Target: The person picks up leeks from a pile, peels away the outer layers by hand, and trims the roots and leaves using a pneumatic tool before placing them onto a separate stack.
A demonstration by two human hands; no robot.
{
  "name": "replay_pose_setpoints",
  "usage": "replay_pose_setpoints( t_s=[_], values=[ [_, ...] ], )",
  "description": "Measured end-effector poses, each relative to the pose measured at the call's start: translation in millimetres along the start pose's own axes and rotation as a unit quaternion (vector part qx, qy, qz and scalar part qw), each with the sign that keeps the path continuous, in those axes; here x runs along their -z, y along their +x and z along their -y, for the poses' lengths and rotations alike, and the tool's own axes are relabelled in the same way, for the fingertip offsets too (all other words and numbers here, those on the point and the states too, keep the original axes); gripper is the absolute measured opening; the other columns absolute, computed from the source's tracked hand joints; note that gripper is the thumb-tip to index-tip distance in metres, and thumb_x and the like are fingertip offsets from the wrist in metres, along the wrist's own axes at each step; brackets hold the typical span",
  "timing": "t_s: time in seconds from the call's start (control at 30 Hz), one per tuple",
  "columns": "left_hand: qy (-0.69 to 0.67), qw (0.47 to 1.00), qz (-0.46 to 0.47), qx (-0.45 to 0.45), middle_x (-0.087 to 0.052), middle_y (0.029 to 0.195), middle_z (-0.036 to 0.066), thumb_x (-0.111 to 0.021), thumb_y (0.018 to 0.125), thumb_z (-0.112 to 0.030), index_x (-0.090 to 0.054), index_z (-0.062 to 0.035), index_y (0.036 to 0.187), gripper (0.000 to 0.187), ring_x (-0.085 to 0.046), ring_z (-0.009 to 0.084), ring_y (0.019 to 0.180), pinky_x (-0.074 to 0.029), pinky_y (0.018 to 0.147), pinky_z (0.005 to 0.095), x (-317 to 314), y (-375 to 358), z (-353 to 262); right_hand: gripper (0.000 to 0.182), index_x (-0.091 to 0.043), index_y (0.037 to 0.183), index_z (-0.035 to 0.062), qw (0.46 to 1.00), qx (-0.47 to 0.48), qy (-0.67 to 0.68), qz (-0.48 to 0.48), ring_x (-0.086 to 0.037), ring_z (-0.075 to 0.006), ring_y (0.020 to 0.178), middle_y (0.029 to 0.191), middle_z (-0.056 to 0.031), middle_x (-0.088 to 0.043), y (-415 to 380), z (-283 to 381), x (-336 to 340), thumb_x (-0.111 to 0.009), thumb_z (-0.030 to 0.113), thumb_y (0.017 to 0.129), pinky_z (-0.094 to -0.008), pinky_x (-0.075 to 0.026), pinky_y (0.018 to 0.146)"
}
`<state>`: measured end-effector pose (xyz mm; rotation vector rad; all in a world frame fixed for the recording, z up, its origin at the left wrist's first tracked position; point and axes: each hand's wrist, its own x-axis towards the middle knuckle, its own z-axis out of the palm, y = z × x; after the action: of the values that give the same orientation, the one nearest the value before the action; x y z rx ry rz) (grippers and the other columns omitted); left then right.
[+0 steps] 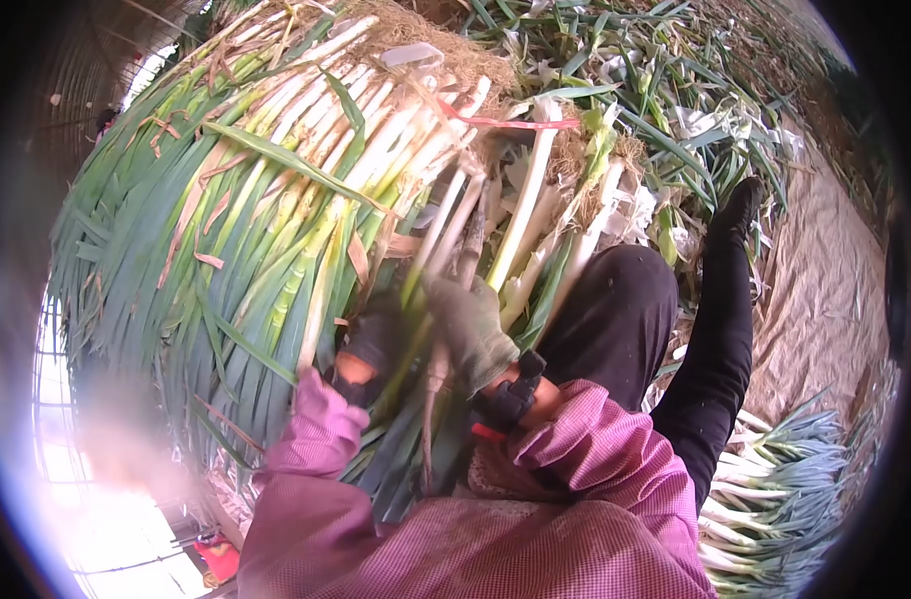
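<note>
My right hand point(472, 327), in a greyish work glove, is closed around one or more long green onion stalks point(455, 225) with pale stems and dry outer skin. Just left of it, my left hand point(378, 331) in a dark glove is blurred against the leaves, touching or close to the same stalks; its fingers cannot be made out. A big heap of green onions point(305, 160) lies to the left, roots at the top and green leaves hanging toward me. More loose stalks point(530, 200) rest beside my right knee.
A red strip point(510, 123) lies across the stalks near the roots. Stripped leaves and peelings point(625, 70) are piled at the top right. Brown sheeting point(815, 290) covers the ground at the right, with cleaned green onions point(775, 499) in rows below. My bent leg point(615, 309) is close to my right hand.
</note>
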<state>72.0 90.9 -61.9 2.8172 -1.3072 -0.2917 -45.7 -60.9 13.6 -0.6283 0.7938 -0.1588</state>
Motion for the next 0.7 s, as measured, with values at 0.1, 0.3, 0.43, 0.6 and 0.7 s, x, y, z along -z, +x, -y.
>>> replay_pose_setpoints(
  t_s=[0.1, 0.3, 0.43, 0.6, 0.7],
  values=[
    [0.053, 0.999, -0.006, 0.004, -0.062, 0.086, 0.021, -0.065, 0.082, -0.026, -0.056, 0.0001, 0.102, 0.034, -0.064, 0.0358, 0.076, -0.051, 0.065, 0.0458, 4.2, 14.7, -8.1, 0.026, -0.062, 0.092, -0.0005, 1.0, -0.006, 0.012, 0.0, -0.056, -0.0152, 0.065, 0.08, -0.0057, -0.061, -1.4, 11.0, -3.1, -0.07, 0.021, 0.082, -0.0287, -0.046, 0.058],
    [0.205, 0.975, 0.014, -0.084, -0.063, 0.086, 0.019, -0.055, 0.085, -0.018, -0.058, 0.0013, 0.105, 0.028, -0.064, 0.0311, 0.071, -0.049, 0.059, 0.0448, 3.9, 2.3, -11.0, 0.022, -0.063, 0.092, -0.0001, 0.999, -0.029, -0.039, -0.02, -0.057, -0.0153, 0.064, 0.077, -0.0055, -0.061, 16.4, 6.0, 4.4, -0.069, 0.019, 0.083, -0.028, -0.047, 0.057],
    [0.236, 0.962, 0.019, -0.138, -0.063, 0.088, 0.017, -0.052, 0.084, -0.014, -0.059, 0.0027, 0.107, 0.029, -0.064, 0.0271, 0.073, -0.049, 0.057, 0.0397, 2.4, 1.0, -12.6, 0.019, -0.064, 0.092, 0.0, 0.999, -0.03, 0.017, -0.018, -0.057, -0.0149, 0.059, 0.073, -0.0042, -0.06, 11.5, 5.6, 6.9, -0.067, 0.017, 0.084, -0.027, -0.047, 0.054],
    [0.332, 0.922, 0.052, -0.195, -0.061, 0.099, 0.018, -0.051, 0.085, -0.011, -0.056, 0.0046, 0.113, 0.032, -0.063, 0.0259, 0.085, -0.05, 0.059, 0.0364, -6.2, -0.2, -3.8, 0.018, -0.064, 0.088, 0.0011, 0.999, -0.002, 0.042, -0.014, -0.056, -0.0127, 0.057, 0.071, -0.0028, -0.06, 4.2, -4.2, 13.0, -0.066, 0.019, 0.085, -0.0252, -0.046, 0.052],
    [0.328, 0.902, -0.014, -0.28, -0.059, 0.105, 0.018, -0.05, 0.086, -0.011, -0.056, 0.0037, 0.111, 0.03, -0.062, 0.0267, 0.092, -0.05, 0.062, 0.0386, -21.9, -0.4, 11.0, 0.025, -0.058, 0.104, -0.0013, 0.999, 0.002, 0.042, 0.013, -0.053, -0.0142, 0.061, 0.078, -0.0057, -0.058, -10.7, 7.2, 21.3, -0.062, 0.014, 0.085, -0.0287, -0.044, 0.054]
  ],
)
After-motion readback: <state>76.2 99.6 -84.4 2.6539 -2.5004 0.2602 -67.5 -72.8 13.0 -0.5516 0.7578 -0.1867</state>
